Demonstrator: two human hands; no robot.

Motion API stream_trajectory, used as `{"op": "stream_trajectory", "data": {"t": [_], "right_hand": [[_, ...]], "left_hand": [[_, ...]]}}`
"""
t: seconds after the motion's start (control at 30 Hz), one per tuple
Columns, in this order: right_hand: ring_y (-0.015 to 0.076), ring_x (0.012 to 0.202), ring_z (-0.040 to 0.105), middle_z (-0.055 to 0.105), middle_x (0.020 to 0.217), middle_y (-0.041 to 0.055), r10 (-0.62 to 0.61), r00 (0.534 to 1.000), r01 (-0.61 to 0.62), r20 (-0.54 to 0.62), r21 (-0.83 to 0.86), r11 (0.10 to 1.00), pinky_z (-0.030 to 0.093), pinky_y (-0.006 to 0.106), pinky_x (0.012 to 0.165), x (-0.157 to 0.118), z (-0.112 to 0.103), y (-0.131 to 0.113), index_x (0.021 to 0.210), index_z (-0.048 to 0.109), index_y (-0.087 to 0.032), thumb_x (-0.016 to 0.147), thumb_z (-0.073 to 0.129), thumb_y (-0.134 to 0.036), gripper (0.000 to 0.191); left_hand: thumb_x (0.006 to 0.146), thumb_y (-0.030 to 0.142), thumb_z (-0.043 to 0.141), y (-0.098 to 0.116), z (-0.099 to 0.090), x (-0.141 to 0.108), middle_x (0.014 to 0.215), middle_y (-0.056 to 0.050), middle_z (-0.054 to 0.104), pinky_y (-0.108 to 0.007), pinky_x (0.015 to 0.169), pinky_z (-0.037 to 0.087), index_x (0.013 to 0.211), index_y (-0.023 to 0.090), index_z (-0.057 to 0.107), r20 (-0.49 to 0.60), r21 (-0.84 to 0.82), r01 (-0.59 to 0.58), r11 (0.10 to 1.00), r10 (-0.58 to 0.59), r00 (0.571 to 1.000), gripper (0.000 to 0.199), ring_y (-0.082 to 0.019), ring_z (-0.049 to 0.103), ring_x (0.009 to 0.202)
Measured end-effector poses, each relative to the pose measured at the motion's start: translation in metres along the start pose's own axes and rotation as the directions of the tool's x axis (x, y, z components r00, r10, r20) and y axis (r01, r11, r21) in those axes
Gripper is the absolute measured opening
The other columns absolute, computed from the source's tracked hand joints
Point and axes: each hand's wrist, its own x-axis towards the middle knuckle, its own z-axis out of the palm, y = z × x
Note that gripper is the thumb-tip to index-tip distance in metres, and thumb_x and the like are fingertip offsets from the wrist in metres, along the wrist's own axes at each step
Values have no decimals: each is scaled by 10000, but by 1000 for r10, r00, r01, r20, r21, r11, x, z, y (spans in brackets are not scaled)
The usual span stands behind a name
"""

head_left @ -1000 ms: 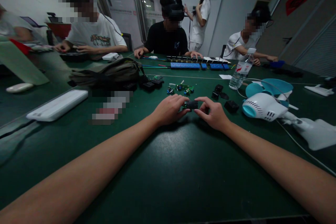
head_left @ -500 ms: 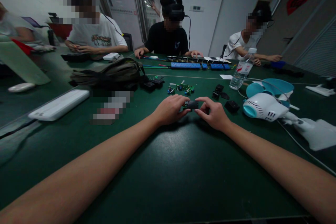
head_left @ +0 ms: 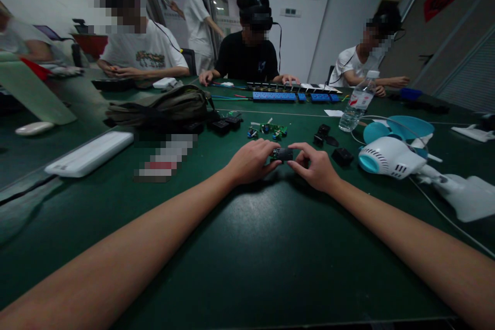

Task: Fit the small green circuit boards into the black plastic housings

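Observation:
Between my hands, just above the green table, is a small dark grey block with a green circuit board point(head_left: 284, 154) at its left end. My left hand point(head_left: 251, 162) is closed on the board end, thumb below and fingers above. At the other end, my right hand point(head_left: 316, 169) curls thumb and forefinger around the grey side. Just beyond the hands lie several loose green circuit boards point(head_left: 268, 130) with blue parts. Small black housing pieces point(head_left: 322, 135) and a black block point(head_left: 342, 157) sit near my right hand. The finer details of the held part are too small to make out.
A white and teal desk fan point(head_left: 390, 157) stands at right, with a water bottle point(head_left: 359, 103) behind it. At left are a white power bank-like slab point(head_left: 91, 154) and a dark bag point(head_left: 162, 108). Blue terminal strips point(head_left: 274, 96) lie farther back, before several seated people.
My hands and the held part have hardly moved. In the background, a standing person in white has moved to the left.

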Motion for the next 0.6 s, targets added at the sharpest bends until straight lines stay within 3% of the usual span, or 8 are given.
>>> {"op": "stream_trajectory", "data": {"t": [0.6], "right_hand": [[135,551,559,607,631,-41,-7,1000,6,20,19,1000,434,249,597,0,-1,0,1156,601,-189,857,629,-285,314]], "left_hand": [[961,345,533,0,0,-1,946,-82,665,-345,803,487,1169,147,558,10,2,12,1000,-12,1000,288,-218,621,907]]}}
